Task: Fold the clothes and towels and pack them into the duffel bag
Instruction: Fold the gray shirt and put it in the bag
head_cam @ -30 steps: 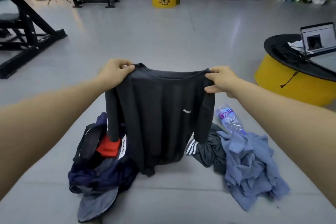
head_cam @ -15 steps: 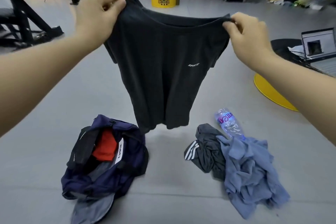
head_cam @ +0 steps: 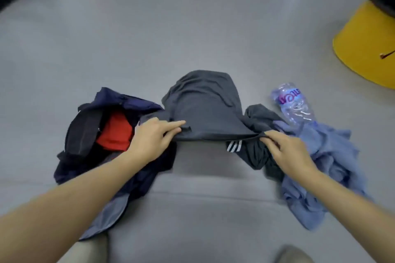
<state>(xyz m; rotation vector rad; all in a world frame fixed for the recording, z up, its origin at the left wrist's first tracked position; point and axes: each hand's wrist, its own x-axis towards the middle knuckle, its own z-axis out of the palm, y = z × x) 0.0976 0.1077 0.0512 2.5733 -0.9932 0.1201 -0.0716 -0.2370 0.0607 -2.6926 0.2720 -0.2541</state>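
I had the dark grey shirt spread low over the floor, its far end bunched on the ground and its near edge pulled taut between both hands. My left grip was clamped on the shirt's near left corner, index finger laid out along the top of the cloth. My right grip pinched the near right corner between thumb and fingertips.

The shirt sat between the navy duffel bag on the left and the loose clothes on the right, with its left corner lying over the bag's rim. The bag gaped wide, with a red garment inside it. Just under my right grip lay a dark striped garment (three white stripes showing), touching a crumpled blue garment further right. A water bottle lay on its side at the far edge of that pile. A yellow stand stood well apart at far right.
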